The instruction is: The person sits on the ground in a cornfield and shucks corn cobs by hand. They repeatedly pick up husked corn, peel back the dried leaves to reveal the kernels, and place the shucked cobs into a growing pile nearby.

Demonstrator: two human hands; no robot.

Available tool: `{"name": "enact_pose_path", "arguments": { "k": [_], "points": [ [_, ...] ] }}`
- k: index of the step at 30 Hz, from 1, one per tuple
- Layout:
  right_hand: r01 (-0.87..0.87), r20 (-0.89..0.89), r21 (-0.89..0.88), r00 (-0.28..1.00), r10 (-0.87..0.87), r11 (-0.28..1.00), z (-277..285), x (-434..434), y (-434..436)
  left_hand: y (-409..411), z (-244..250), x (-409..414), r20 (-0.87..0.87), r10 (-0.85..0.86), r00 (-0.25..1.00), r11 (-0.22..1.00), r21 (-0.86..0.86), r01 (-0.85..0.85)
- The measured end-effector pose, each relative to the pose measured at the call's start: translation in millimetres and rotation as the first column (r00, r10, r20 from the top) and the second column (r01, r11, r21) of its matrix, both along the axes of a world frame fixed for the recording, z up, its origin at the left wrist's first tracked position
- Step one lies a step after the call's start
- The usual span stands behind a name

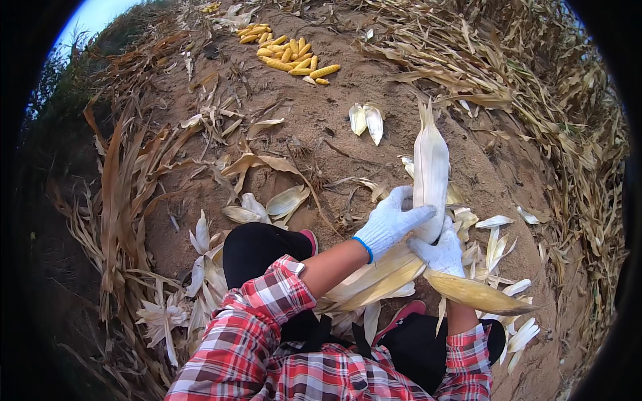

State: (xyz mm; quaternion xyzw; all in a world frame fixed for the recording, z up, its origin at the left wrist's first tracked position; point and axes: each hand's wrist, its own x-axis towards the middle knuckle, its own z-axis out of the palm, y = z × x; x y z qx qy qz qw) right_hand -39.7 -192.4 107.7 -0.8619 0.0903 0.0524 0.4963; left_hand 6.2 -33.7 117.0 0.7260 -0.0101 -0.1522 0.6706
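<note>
An ear of corn [431, 165] stands upright in front of me, still wrapped in pale inner husk that tapers to a dry tip. My left hand [393, 220], in a white knit glove with a blue cuff edge, grips its lower left side, thumb across the front. My right hand [444, 253], gloved as well, holds it at the base. Peeled-back outer husk leaves [378, 280] hang down to the left below the ear. Another yellowish husk leaf [476, 293] sticks out to the right over my right wrist. The kernels are hidden.
Bare yellow corn cobs [291, 52] lie in a heap on the sandy soil [321, 115] ahead. Loose husks [366, 120] are scattered around, with more husks [200, 270] by my left knee. Dry corn stalks [501, 75] line the right; dry leaves [115, 200] lie left.
</note>
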Motion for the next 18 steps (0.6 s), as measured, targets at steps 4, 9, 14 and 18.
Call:
{"name": "enact_pose_path", "arguments": {
  "k": [4,9,14,18],
  "points": [
    [-0.230,-0.019,-0.241,0.973,0.232,0.943,-4,-13,29,7,-12,6,-0.247,0.162,0.956,0.802,-0.531,-0.273],
    [-0.284,0.015,0.361,0.954,0.299,0.888,-21,-15,17,14,15,7,-0.277,0.016,0.961,0.669,-0.711,-0.216],
    [-0.393,0.033,0.678,0.860,0.509,0.621,7,-25,23,22,32,3,-0.228,-0.258,0.939,0.593,-0.804,-0.033],
    [-0.178,-0.038,0.875,0.902,0.430,0.451,1,-44,31,16,35,3,-0.027,-0.447,0.894,0.378,-0.912,0.161]
  ]
}}
